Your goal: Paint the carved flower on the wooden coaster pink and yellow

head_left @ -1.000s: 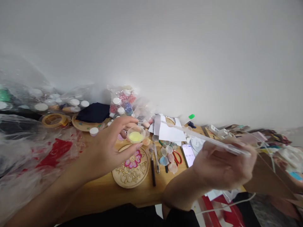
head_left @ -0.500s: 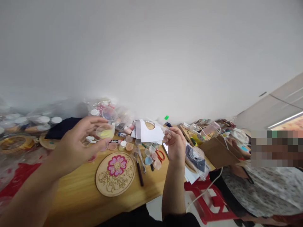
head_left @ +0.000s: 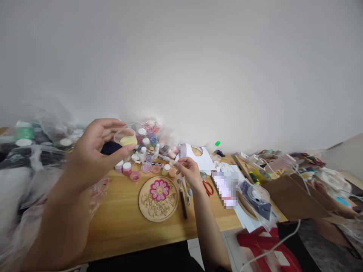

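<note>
My left hand [head_left: 98, 151] grips a small clear plastic cup [head_left: 124, 139] with pale yellow stuff in it, held up above the table between thumb and fingers. My right hand [head_left: 189, 172] has thumb and fingers pinched together over the row of small pots. Whatever is in its fingertips is too small to make out. Below both hands lies a round wooden board [head_left: 159, 217] with gold outlines and a pink flower [head_left: 160, 190]. A dark-handled tool [head_left: 183, 202] rests just right of the board, near my right wrist.
Small pots, including a pink one [head_left: 135, 176], and a glue tube [head_left: 157, 164] crowd behind the board. Red-handled scissors [head_left: 208, 188], a phone [head_left: 225, 189], and a cardboard box [head_left: 295, 194] are to the right. Plastic bags [head_left: 17, 196] fill the left side. Part of another person shows far right.
My view has turned left. My right hand has come in leftward and lower, over the pots, closer to the left hand. The left hand still holds the cup up.
</note>
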A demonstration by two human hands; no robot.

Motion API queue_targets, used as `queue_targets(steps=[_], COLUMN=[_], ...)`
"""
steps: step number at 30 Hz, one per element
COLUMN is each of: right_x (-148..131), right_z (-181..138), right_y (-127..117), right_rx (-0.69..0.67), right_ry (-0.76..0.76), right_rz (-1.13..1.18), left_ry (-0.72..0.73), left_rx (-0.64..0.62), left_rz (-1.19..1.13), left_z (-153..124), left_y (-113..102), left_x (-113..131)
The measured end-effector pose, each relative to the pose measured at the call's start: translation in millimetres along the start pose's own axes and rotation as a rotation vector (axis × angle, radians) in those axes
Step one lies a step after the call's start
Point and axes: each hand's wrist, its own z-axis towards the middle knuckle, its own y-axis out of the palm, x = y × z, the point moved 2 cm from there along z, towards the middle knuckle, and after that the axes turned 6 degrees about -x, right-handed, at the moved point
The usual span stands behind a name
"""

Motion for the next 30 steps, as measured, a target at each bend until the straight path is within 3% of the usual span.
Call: queue_targets(steps=[11, 21, 23, 26, 28, 30], right_x=[24.5, 19.8, 12.0, -6.5, -20.7, -29.5], right_z=[64.7, 83.4, 82.9, 70.8, 50.8, 21.5], right_y=[37.7, 48.2, 41.8, 13.4, -13.1, -34.2], right_rx=[-0.253, -0.457, -0.456, -0.412, -0.308, -0.253], right_ry=[-0.075, -0.104, -0.096, -0.093, -0.092, 0.009], right_rz=[-0.554, -0.814, -0.815, -0.801, -0.824, -0.946], left_ry=[0.068, 0.011, 0.005, -0.001, -0.016, -0.024], left_rx=[-0.044, -0.1, -0.119, -0.125, -0.153, -0.151], left_rz=[-0.009, 0.026, 0.039, 0.064, 0.046, 0.011], left_z=[5.6, 6.8, 8.9, 13.0, 14.8, 15.2], left_y=[-0.4, 13.6, 14.5, 17.7, 24.0, 32.2], left_x=[-7.1, -5.5, -2.9, -2.1, -4.6, -8.5])
